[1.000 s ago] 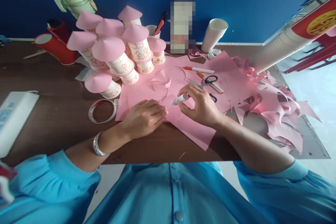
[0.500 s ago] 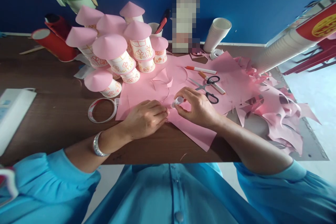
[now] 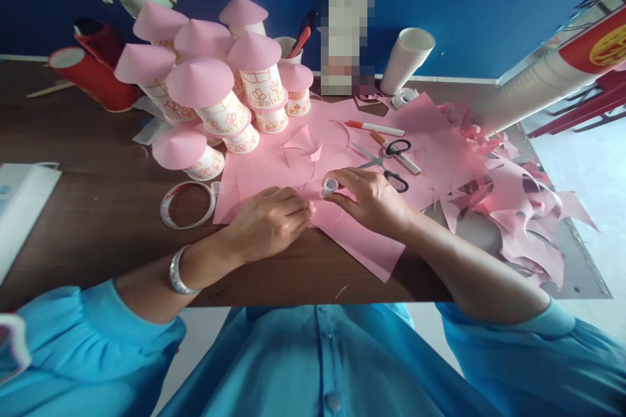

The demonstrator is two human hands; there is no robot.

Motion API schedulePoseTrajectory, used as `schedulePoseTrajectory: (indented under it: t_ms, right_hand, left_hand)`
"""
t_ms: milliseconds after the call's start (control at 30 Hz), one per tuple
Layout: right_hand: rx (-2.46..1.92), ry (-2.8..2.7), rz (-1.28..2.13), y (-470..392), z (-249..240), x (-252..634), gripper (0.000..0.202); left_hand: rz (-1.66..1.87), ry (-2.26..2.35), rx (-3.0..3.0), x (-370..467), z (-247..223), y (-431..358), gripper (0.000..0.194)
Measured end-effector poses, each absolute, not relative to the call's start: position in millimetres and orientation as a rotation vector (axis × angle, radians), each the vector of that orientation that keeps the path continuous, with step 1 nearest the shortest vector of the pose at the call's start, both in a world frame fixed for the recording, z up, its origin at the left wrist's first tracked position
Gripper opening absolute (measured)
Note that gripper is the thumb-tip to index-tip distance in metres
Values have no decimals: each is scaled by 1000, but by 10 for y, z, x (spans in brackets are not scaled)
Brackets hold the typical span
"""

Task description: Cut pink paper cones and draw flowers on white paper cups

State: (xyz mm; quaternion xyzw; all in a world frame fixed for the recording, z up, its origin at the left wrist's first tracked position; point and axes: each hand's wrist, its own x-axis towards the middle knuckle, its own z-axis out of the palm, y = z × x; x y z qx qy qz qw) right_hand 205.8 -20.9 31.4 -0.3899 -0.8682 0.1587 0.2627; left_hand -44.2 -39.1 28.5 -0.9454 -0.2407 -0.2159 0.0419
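Note:
My right hand [image 3: 374,202] pinches a small white cylinder [image 3: 330,186] between thumb and fingers. Its round end faces up, just above the pink paper [image 3: 264,172]. To its left, my left hand [image 3: 276,220] is closed, fingertips pressed together at the paper's near edge; whatever they hold is hidden. A pink paper strip [image 3: 369,251] slants toward me below my right hand. Beyond that hand lie opened scissors [image 3: 379,159] with black handles. A red-and-white roll of tape [image 3: 164,208] rests flat left of my left hand.
Several paper-cup towers with pink cone roofs [image 3: 200,81] stand at back left. Markers [image 3: 374,128] lie on the paper. Cut pink scraps [image 3: 528,208] heap at right. Stacked white cups [image 3: 408,62], a small tape roll [image 3: 403,98] and red tubes [image 3: 90,78] are farther back.
The small white cylinder has turned slightly in my right hand, its round end now facing me more. My left hand keeps nearly the same place. The view has shifted a little.

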Motion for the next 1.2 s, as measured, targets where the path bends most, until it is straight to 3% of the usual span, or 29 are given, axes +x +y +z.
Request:
schedulePoseTrajectory:
  t_ms: [567,833,1200]
  right_hand:
    - [-1154,-2360,352,-132,300,2168,9]
    - [-1234,-2098,178,-183,592,2263,8]
    - [-1045,-2329,408,-274,306,1969,13]
  left_hand:
    - [-572,-777,-2923,-454,276,-407,15]
    - [-600,-755,-2940,-449,284,-407,13]
    - [-618,-764,-2928,-442,282,-404,13]
